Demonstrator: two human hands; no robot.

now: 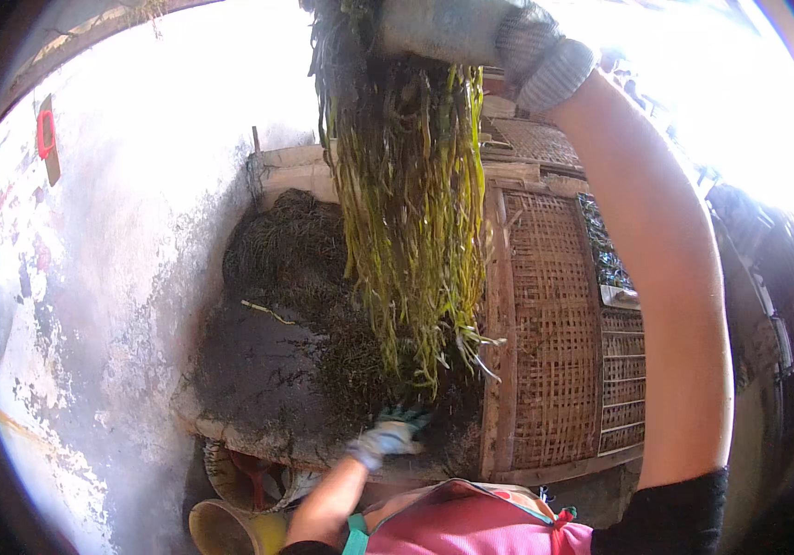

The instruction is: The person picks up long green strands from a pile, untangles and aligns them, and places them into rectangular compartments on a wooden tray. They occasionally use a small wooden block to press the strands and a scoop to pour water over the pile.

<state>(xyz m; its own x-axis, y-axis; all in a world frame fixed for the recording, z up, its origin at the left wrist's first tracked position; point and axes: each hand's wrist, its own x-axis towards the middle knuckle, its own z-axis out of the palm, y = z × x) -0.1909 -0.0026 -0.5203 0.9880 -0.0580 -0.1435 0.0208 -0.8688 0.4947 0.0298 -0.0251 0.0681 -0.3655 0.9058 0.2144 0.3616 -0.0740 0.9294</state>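
Note:
High in front of me, my right hand [449, 31], in a work glove with a knitted cuff, grips a thick bundle of long wet plant strands [410, 208], seaweed-like. The strands hang down, dark at the top left and yellow-green lower and to the right. Their lower tips hang above a dark stone or concrete slab [251, 361]. My left hand [391, 440], also gloved and blurred by motion, is low over the slab's near edge, just below those tips. Its fingers are too blurred to show whether they hold anything. Loose dark strands [348, 368] lie beside it.
A heap of dark strands [286, 250] lies at the slab's back left, against a peeling wall [133, 277]. Woven bamboo panels [556, 312] in wooden frames border the right side. Below the near edge stand a yellowish bucket [223, 531] and another container [220, 472] with something red inside.

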